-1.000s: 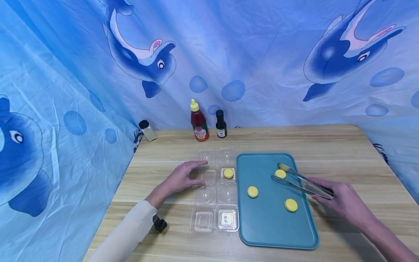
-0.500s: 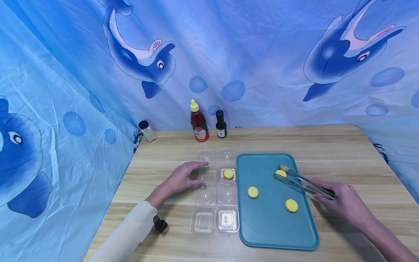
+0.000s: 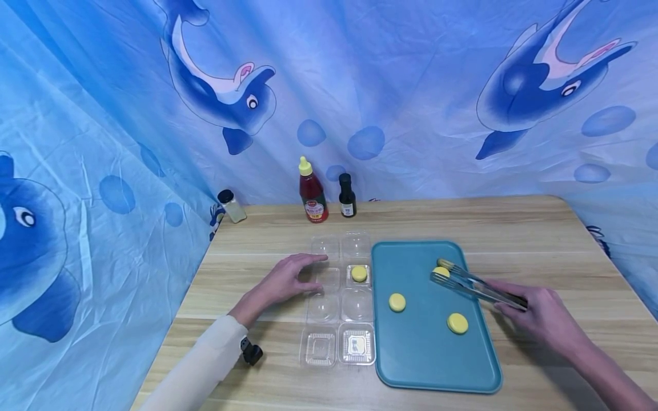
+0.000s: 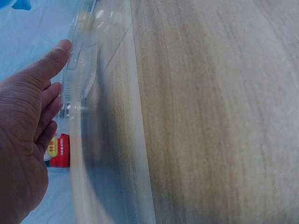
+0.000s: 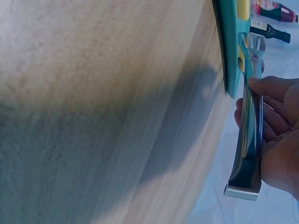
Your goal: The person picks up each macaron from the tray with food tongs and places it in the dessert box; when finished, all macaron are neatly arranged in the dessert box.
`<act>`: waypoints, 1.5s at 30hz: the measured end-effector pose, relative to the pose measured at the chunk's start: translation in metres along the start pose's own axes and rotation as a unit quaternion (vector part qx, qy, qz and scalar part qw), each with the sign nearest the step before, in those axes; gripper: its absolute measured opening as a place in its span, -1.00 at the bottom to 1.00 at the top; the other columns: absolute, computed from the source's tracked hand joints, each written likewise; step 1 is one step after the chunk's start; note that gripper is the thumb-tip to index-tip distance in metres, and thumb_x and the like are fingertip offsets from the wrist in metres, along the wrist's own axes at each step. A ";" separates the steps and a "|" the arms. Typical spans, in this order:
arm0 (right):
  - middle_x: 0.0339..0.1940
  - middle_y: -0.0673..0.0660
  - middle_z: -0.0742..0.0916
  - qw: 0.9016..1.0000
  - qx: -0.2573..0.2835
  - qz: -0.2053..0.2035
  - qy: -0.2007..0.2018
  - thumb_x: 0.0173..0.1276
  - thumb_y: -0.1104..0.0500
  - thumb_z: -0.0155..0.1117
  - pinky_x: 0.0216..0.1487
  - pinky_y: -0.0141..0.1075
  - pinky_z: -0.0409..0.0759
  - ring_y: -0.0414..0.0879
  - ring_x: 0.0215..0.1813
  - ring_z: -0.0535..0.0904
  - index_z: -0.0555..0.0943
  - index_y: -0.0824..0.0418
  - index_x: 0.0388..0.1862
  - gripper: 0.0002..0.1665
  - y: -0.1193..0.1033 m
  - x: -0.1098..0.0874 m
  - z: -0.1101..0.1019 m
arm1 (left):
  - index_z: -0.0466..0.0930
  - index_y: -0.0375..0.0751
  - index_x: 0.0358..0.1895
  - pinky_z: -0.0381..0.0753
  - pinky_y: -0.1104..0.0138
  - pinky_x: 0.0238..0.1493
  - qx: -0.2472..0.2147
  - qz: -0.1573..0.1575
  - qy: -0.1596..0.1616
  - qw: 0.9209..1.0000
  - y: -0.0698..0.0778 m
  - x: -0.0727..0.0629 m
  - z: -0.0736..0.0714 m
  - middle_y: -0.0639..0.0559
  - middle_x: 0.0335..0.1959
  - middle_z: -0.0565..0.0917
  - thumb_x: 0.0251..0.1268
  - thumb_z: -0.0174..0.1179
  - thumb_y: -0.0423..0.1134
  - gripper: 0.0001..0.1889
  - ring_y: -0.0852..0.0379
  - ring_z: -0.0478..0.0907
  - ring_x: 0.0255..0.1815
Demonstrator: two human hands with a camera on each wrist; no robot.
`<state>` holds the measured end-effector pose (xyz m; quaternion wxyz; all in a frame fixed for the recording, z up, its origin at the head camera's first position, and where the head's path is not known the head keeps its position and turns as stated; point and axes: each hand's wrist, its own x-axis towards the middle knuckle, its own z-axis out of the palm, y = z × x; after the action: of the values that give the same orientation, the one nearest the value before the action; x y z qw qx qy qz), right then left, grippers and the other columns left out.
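My right hand [image 3: 537,314] grips metal tongs [image 3: 480,288] over the right side of a blue tray [image 3: 426,359]. The tong tips stand on either side of a yellow macaron [image 3: 441,271] near the tray's back; whether they touch it I cannot tell. Two more macarons, one left of middle [image 3: 397,302] and one to the right [image 3: 457,323], lie on the tray. My left hand [image 3: 283,279], thumb and index finger spread, rests at the left edge of clear plastic boxes [image 3: 323,308]. One box holds a macaron [image 3: 359,274]. In the left wrist view the thumb meets the plastic [image 4: 77,77].
Along the table's back edge stand a red sauce bottle [image 3: 314,200], a small dark bottle [image 3: 347,197] and a black-capped shaker [image 3: 232,206]. A front pair of clear boxes [image 3: 356,343] lies left of the tray. A blue dolphin-print curtain [image 3: 411,103] hangs behind.
The tongs' tips have drawn closer together around the back macaron on the tray. The left hand has stayed at the plastic boxes.
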<state>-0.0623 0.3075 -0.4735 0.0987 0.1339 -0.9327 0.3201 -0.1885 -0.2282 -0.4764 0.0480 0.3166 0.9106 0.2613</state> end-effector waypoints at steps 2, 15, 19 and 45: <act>-0.01 0.34 0.83 1.000 0.003 -0.009 0.002 0.23 0.39 0.60 -0.70 -0.40 0.27 -0.39 -0.66 0.18 0.73 0.26 0.27 -0.41 0.000 0.001 -0.001 | 0.52 0.00 0.51 0.37 -0.06 0.55 -0.001 0.000 0.001 1.000 0.000 0.000 0.000 0.05 0.44 0.59 0.16 0.59 0.06 -0.18 -0.05 0.49 0.48; -0.02 0.33 0.83 0.999 -0.015 -0.040 0.006 0.18 0.41 0.62 -0.67 -0.41 0.26 -0.39 -0.64 0.21 0.76 0.24 0.24 -0.41 -0.021 0.023 -0.008 | 0.50 0.04 0.52 0.37 -0.02 0.56 0.002 -0.008 -0.003 1.000 0.002 -0.001 -0.002 0.08 0.47 0.57 0.18 0.57 0.10 -0.18 -0.01 0.47 0.49; -0.04 0.27 0.84 0.999 -0.014 -0.048 -0.010 0.21 0.39 0.62 -0.68 -0.40 0.28 -0.39 -0.63 0.22 0.75 0.21 0.27 -0.40 -0.034 0.034 -0.010 | 0.50 0.03 0.52 0.37 -0.04 0.56 0.003 -0.004 -0.004 1.000 0.002 -0.001 -0.002 0.05 0.46 0.57 0.17 0.57 0.10 -0.17 -0.03 0.48 0.48; -0.16 0.23 0.85 0.982 0.052 -0.122 -0.132 0.34 0.35 0.54 -0.71 -0.40 0.33 -0.31 -0.77 0.23 0.73 0.24 0.29 -0.48 -0.119 0.116 0.056 | 0.49 0.02 0.52 0.37 -0.05 0.56 0.014 -0.001 -0.004 1.000 0.001 0.000 -0.002 0.04 0.47 0.57 0.17 0.59 0.06 -0.17 -0.04 0.47 0.49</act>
<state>-0.1401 0.1602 -0.4174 0.0058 0.2927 -0.8962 0.3334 -0.1880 -0.2283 -0.4743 0.0473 0.3169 0.9144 0.2474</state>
